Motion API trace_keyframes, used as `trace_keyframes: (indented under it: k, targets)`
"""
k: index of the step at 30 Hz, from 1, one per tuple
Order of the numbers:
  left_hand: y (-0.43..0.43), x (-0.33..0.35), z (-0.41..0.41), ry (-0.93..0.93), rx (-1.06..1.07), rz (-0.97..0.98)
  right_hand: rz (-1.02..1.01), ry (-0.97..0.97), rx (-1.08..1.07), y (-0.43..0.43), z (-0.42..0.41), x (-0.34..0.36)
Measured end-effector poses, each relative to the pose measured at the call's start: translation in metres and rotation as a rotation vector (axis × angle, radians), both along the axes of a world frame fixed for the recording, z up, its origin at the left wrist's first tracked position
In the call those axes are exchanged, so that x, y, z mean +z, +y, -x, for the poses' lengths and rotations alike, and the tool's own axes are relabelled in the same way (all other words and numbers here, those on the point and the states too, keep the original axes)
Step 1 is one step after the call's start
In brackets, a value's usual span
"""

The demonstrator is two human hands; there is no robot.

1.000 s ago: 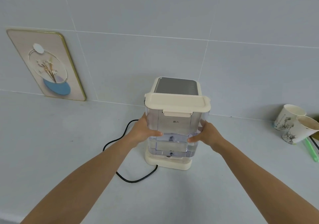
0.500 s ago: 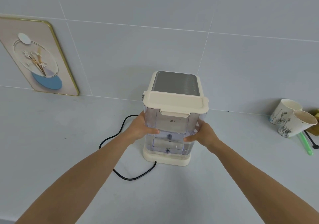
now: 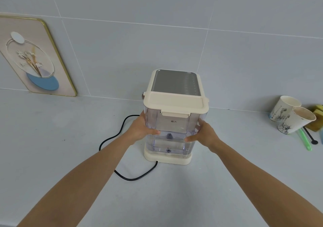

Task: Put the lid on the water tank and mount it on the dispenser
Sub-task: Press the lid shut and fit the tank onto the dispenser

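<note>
A clear water tank [image 3: 172, 129] with a cream lid [image 3: 175, 103] on top stands on the cream base of the dispenser [image 3: 167, 158], against the dispenser's body with its grey metal top [image 3: 174, 82]. My left hand [image 3: 141, 130] grips the tank's left side, thumb across its front. My right hand [image 3: 203, 135] holds the right side in the same way. The tank's bottom sits down on the base.
A black power cord [image 3: 122, 172] loops on the grey counter left of the dispenser. Two paper cups [image 3: 290, 116] lean at the right by the wall, with a green stick [image 3: 305, 141] and a yellow sponge [image 3: 317, 115]. A framed picture [image 3: 33, 55] leans on the tiled wall at left.
The tank has come down from just above the base onto it, both hands lowering with it. The camera view has shifted slightly.
</note>
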State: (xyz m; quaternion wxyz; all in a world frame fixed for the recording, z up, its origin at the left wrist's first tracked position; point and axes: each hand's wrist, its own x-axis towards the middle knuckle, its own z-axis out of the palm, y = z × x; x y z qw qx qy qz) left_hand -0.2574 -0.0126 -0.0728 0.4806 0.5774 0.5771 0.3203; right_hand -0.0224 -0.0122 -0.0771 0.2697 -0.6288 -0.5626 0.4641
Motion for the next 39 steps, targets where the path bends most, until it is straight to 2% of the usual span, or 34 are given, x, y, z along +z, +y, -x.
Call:
trace_keyframes:
  k: [24, 29, 35, 39]
  targets:
    - [-0.001, -0.008, 0.0, 0.045, -0.021, 0.002, 0.048, -0.07, -0.004, -0.003, 0.001, -0.002]
    - [-0.006, -0.006, -0.001, 0.118, -0.017, 0.001, 0.051, -0.112, 0.016, -0.011, 0.003, 0.004]
    - [-0.024, 0.001, -0.008, 0.262, 0.036, -0.147, -0.081, -0.123, 0.014, -0.033, 0.007, 0.017]
    - [-0.041, 0.018, -0.015, 0.365, 0.091, -0.314, -0.218, -0.112, 0.084, -0.049, 0.004, 0.037]
